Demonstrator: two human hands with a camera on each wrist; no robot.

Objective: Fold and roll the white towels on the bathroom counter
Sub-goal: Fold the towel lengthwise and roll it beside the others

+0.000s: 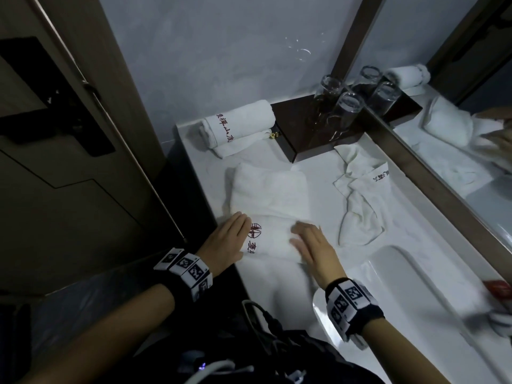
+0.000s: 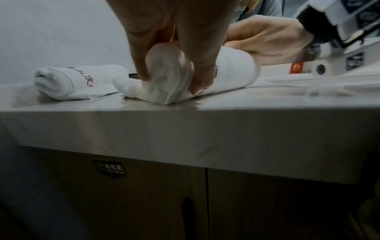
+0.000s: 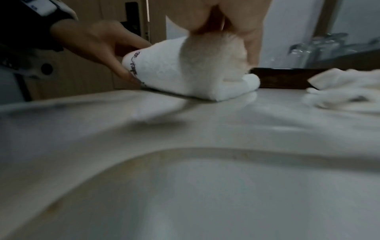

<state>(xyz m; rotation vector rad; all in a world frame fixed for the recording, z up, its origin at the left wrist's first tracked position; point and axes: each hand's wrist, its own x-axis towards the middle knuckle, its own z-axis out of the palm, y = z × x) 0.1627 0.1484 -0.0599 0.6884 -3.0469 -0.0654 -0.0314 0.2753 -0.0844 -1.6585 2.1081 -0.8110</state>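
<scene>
Towel in hand [image 1: 270, 195]: white, lower centre of the head view, on the counter [image 1: 318, 195]; near end already rolled, far part flat and folded toward the upper centre.
Left hand [image 1: 231, 239]: on the roll's left end; fingers [image 2: 144, 53] curled down over the coil, thumb side under it; holding, not flat.
Right hand [image 1: 313, 245]: on the roll's right end; fingers bent over the top, gripping the cloth.
Handling: soft, light, limp terry by the look; likely to loosen or telescope at the ends if pressure is uneven; best held at both ends of the coil, pressed down while rolled.
Finished roll [image 1: 241, 121]: upper centre-left, red lettering up.
Crumpled towel [image 1: 360, 195]: right of centre, just beside the mirror frame [image 1: 432, 173]; not yet folded.
Glasses [image 1: 349, 106]: upper right, on a dark tray [image 1: 299, 126], well apart from the work.
</scene>
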